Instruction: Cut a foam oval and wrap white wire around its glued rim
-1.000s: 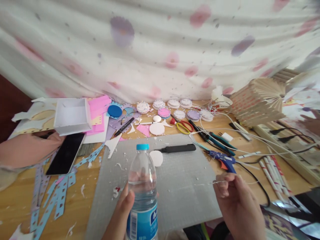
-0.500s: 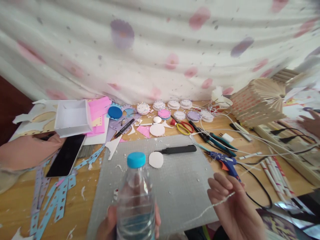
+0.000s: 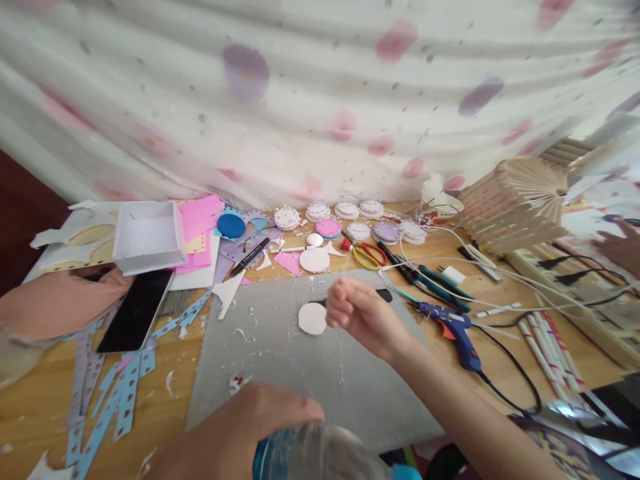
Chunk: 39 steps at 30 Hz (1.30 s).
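Bottle point(image 3: 327, 455) now tips sideways, gripped by our left hand point(image 3: 263, 415), side turned up. Our right hand point(image 3: 357, 308) curls closed, contents unclear.

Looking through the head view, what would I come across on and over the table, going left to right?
Phone → left hand → right hand → blue glue gun → white-and-red sticks. The bottle is left out, since it overlaps the hands' stretch.

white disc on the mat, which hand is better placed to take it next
Probably the right hand: it hovers near the white disc, though its grip is unclear; the left hand holds the water bottle.
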Tool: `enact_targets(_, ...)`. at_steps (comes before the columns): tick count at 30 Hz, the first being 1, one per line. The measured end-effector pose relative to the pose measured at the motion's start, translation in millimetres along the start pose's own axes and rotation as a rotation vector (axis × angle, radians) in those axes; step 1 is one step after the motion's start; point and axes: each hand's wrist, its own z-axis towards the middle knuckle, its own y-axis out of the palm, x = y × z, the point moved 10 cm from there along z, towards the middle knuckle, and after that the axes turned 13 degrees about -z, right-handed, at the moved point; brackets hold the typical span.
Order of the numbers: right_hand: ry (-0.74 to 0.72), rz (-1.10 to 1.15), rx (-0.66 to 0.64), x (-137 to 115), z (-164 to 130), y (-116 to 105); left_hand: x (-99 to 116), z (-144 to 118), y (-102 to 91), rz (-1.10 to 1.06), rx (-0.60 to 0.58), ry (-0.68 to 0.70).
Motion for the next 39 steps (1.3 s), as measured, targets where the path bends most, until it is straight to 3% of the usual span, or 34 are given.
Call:
enact_targets(3, 0.043, -0.172, -0.095, 12, 30, 16, 9, 9, 1.8, 0.299, -0.036, -0.052)
enact_targets(9, -0.058, -0.204, -0.024, 3, 46, 25, 3, 18, -5.4, 0.574, 0.119, -0.149)
enact_targets(13, -0.216, -0.320, 0.035, -19, 28, 30, -11, 28, -18.0, 0.700, 0.208, -0.181)
enact_targets(17, -0.315, -0.464, 0.071, -25, 7, 37, -21, 40, -22.2, 0.726, 0.245, -0.189)
enact_targets(30, -0.486, -0.405, 0.283, -4, -62, 18, -28, 42, -25.7, 0.685, 0.315, -0.315)
enact_targets(39, -0.614, -0.442, 0.407, 7, -95, 12, -37, 43, -30.4, 0.671, 0.332, -0.310)
